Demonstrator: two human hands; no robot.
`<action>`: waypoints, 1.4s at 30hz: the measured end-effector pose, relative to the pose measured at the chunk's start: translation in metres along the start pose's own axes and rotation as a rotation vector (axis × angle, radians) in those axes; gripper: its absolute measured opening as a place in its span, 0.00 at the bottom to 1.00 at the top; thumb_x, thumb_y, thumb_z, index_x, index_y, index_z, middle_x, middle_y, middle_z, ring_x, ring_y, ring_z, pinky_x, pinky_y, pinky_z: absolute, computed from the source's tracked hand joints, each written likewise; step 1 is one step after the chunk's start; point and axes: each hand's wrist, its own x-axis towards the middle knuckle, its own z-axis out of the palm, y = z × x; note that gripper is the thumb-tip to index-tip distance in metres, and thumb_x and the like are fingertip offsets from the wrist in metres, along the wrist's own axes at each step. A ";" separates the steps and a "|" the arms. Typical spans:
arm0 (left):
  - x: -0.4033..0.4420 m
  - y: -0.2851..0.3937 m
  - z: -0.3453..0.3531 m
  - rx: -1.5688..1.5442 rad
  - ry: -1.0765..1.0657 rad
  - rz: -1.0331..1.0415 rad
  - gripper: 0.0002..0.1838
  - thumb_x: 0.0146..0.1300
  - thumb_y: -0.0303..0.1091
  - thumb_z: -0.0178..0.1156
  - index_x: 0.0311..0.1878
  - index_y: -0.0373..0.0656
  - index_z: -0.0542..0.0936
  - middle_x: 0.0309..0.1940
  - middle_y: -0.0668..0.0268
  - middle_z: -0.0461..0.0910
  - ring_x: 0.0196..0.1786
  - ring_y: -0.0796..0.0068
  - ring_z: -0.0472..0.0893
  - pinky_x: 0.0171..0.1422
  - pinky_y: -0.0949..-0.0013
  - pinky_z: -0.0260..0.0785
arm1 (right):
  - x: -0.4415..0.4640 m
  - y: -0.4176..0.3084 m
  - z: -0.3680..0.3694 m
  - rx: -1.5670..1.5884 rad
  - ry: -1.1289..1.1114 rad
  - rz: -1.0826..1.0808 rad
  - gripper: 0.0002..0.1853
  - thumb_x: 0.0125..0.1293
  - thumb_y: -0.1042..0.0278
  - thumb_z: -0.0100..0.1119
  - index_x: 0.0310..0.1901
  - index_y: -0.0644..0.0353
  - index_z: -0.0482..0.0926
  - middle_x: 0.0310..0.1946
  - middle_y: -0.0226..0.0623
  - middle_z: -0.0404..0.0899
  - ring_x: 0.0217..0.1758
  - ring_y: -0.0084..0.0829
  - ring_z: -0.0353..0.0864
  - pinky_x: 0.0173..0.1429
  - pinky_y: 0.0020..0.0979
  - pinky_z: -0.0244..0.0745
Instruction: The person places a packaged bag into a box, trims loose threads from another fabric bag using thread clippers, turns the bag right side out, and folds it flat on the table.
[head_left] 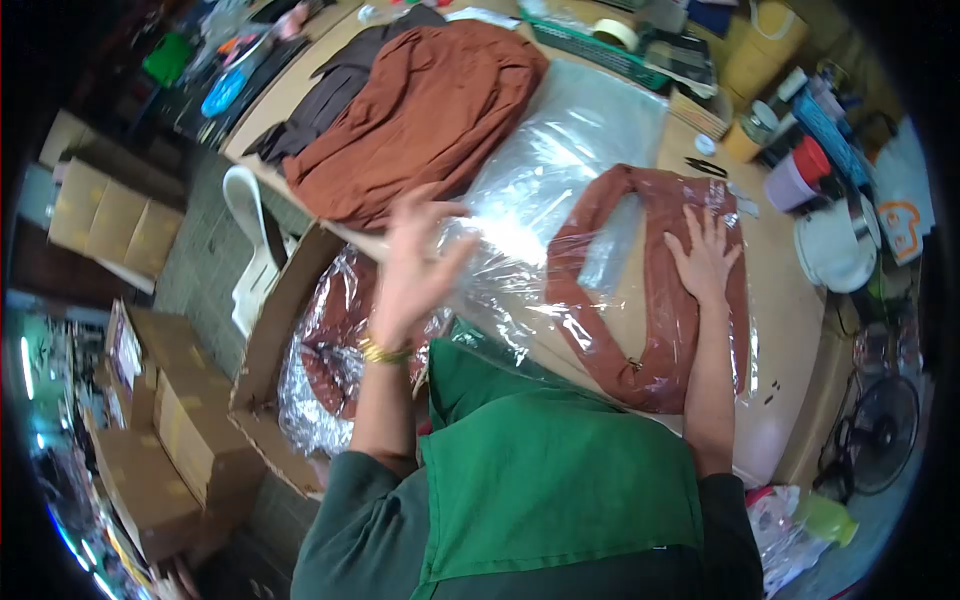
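A rust-brown garment [670, 300] lies flat inside a clear plastic bag on the table [790, 330]. My right hand [705, 255] rests on its upper right part with the fingers spread. Over the left edge of the clear plastic sheets [560, 130], my left hand [420, 255] is raised with its fingers apart and slightly blurred, nothing visible in it. Behind it is a pile of loose rust-brown garments [430, 110], with dark garments [350, 80] beside them. Below my left hand, an open cardboard box [270, 340] holds bagged rust-brown garments [335, 350].
Black snips [706, 166] lie near the table's back right. A green basket [590, 50] with tape, a red-lidded container [800, 175] and a white lid [835, 245] line the far side. A fan [885, 430] stands at right, cardboard boxes [150, 430] at left.
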 end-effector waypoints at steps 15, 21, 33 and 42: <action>-0.073 -0.049 0.044 -0.289 0.146 -0.228 0.31 0.62 0.26 0.61 0.69 0.49 0.69 0.42 0.59 0.79 0.38 0.68 0.78 0.47 0.64 0.72 | -0.129 0.068 -0.072 0.354 0.002 -0.102 0.25 0.69 0.68 0.55 0.67 0.63 0.68 0.57 0.46 0.77 0.61 0.38 0.76 0.66 0.34 0.68; -0.173 -0.148 -0.073 -0.279 0.029 -0.512 0.11 0.60 0.21 0.54 0.38 0.41 0.86 0.38 0.64 0.85 0.43 0.72 0.81 0.50 0.68 0.73 | -0.088 -0.085 -0.125 1.036 -0.241 -0.199 0.15 0.66 0.82 0.56 0.53 0.67 0.79 0.50 0.40 0.80 0.54 0.30 0.79 0.58 0.26 0.73; -0.423 -0.191 -0.199 0.561 0.642 -1.166 0.12 0.62 0.24 0.55 0.37 0.43 0.88 0.33 0.55 0.86 0.37 0.65 0.86 0.46 0.65 0.75 | -0.074 -0.411 -0.004 0.929 -0.226 -1.221 0.11 0.61 0.76 0.62 0.45 0.64 0.80 0.46 0.49 0.79 0.42 0.48 0.82 0.46 0.44 0.77; -0.477 -0.304 -0.075 0.417 0.236 -1.387 0.19 0.53 0.33 0.68 0.50 0.45 0.81 0.51 0.51 0.80 0.54 0.52 0.80 0.63 0.57 0.70 | -0.114 -0.394 0.062 0.018 -0.553 -1.315 0.29 0.55 0.57 0.70 0.57 0.58 0.74 0.68 0.50 0.62 0.72 0.50 0.59 0.68 0.57 0.59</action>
